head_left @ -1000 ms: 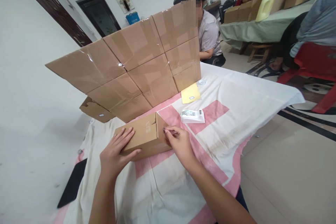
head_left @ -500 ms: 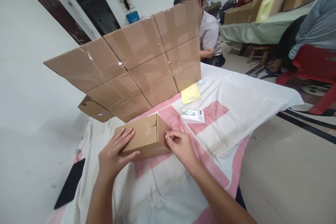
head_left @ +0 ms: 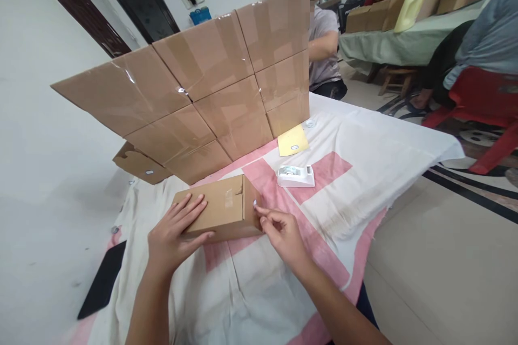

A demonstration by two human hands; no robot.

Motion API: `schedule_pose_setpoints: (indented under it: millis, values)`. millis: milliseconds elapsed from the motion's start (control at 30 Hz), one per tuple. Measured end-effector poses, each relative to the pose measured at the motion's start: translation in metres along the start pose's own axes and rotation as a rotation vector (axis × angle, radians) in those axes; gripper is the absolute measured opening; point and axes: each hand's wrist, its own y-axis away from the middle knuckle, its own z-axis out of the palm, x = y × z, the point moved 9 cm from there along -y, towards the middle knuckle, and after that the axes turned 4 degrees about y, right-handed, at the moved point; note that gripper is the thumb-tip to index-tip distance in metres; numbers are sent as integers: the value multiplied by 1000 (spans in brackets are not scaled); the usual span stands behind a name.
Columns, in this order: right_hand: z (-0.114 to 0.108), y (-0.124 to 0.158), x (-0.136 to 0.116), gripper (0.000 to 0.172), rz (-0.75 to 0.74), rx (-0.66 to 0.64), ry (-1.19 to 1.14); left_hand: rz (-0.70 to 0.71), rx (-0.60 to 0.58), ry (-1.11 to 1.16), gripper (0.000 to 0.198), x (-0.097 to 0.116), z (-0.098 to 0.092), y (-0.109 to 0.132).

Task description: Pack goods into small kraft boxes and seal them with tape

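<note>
A closed brown cardboard box [head_left: 216, 202] lies on the cloth in front of me, with a piece of clear tape on its lid near the right end. My left hand [head_left: 178, 226] rests on its left part, fingers spread over the lid and thumb along the near edge. On the right end face is a small white label [head_left: 254, 204]. The index fingertip of my right hand [head_left: 281, 232] touches the face beside that label. Its thumb sits a little lower, slightly apart from the index, and the other fingers curl in.
Behind the box stands a tall cardboard partition [head_left: 226, 91]. A white tape dispenser [head_left: 296, 177] and a labelled yellow sheet [head_left: 293, 141] lie beyond my right hand. Another labelled carton [head_left: 141, 164] is at the left, near a black flat object [head_left: 103, 280]. A person [head_left: 324, 48] sits behind the partition.
My right thumb and index, pinched together at the box's end before, are now apart, and the white label shows there. My left hand stays on the lid. The view has shifted slightly.
</note>
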Motion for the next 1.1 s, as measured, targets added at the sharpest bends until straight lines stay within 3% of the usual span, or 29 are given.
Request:
schedule_pose_setpoints:
  millis: [233, 500, 600, 1100]
  values:
    - [8, -2, 1, 23, -43, -40, 36, -3, -3, -14, 69, 1, 1, -1]
    - [3, -3, -7, 19, -65, -76, 57, -14, 7, -18, 69, 0, -1, 0]
    - [2, 0, -11, 18, -98, -35, 96, -16, 4, -13, 68, 0, 0, 0]
    - [1, 1, -2, 35, -22, 3, 63, -24, 11, 1, 69, -2, 0, 2]
